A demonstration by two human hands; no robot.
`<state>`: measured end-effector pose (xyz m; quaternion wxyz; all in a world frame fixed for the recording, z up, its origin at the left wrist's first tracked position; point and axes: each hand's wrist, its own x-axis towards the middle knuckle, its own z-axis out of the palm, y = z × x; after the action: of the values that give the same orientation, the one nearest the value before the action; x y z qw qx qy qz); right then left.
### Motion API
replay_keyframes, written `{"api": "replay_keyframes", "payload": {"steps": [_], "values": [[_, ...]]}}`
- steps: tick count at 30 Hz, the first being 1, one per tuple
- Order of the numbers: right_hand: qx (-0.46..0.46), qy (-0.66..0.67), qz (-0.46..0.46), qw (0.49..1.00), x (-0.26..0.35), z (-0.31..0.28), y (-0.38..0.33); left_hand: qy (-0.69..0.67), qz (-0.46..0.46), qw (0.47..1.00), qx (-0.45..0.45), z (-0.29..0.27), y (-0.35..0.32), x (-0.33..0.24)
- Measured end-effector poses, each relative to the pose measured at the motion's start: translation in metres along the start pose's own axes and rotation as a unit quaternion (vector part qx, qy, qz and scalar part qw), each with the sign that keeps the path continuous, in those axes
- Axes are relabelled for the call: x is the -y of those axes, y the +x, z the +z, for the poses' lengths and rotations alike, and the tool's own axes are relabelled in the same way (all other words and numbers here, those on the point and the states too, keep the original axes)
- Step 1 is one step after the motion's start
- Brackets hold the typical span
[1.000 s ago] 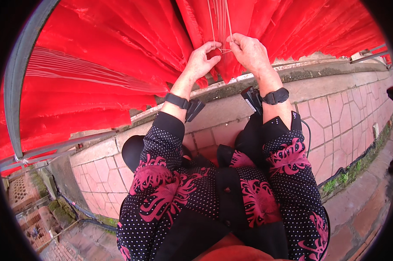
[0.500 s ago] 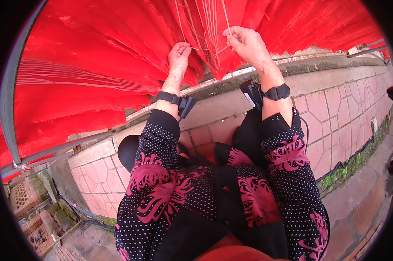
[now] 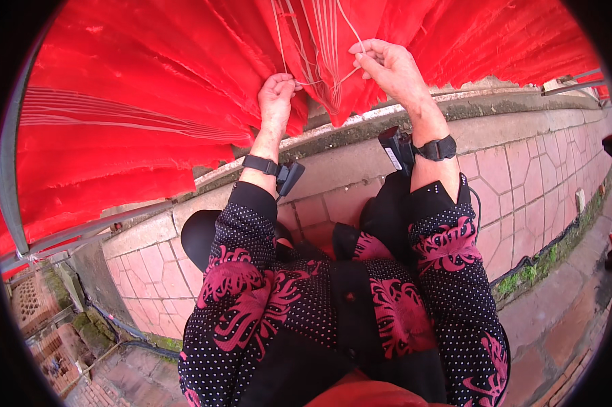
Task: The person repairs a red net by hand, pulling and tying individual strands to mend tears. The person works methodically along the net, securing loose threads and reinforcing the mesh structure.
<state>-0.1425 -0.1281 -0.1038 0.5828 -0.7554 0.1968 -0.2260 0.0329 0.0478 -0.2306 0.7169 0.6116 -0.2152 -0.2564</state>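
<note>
While red fabric [image 3: 150, 102] hung over the paved ledge [image 3: 509, 183], a pale cord [image 3: 323, 80] was pinched taut between left hand [image 3: 277, 95] and right hand [image 3: 387, 68], both closed on it, apparently for tensioning.

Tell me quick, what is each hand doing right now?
Left hand: closed, pinching the pale string against the red fabric.
Right hand: closed, pinching the same string.
</note>
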Motion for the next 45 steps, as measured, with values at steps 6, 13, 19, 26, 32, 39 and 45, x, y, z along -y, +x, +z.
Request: {"api": "replay_keyframes", "payload": {"steps": [6,13,19,26,32,39,45], "values": [[0.043,-0.105,0.018,0.993,0.000,0.003,-0.003,-0.005,0.014,0.999,0.043,0.010,-0.007,0.002],[0.060,-0.164,-0.003,0.985,-0.001,0.017,-0.006,0.034,0.056,0.995,0.071,0.028,-0.020,0.003],[0.069,-0.207,-0.038,0.975,0.002,0.025,-0.010,0.202,0.077,0.972,0.092,0.049,-0.041,-0.012],[0.102,-0.248,-0.103,0.958,0.000,0.025,-0.014,0.280,0.187,0.937,0.094,0.060,-0.046,-0.017],[0.118,-0.219,-0.096,0.964,0.001,0.026,-0.014,0.296,0.216,0.927,0.083,0.059,-0.043,-0.020],[0.105,-0.282,-0.064,0.952,0.002,0.026,-0.013,0.281,0.159,0.942,0.092,0.060,-0.046,-0.024],[0.116,-0.279,-0.026,0.953,0.004,0.025,-0.015,0.296,0.050,0.947,0.112,0.046,-0.037,-0.017]]}}
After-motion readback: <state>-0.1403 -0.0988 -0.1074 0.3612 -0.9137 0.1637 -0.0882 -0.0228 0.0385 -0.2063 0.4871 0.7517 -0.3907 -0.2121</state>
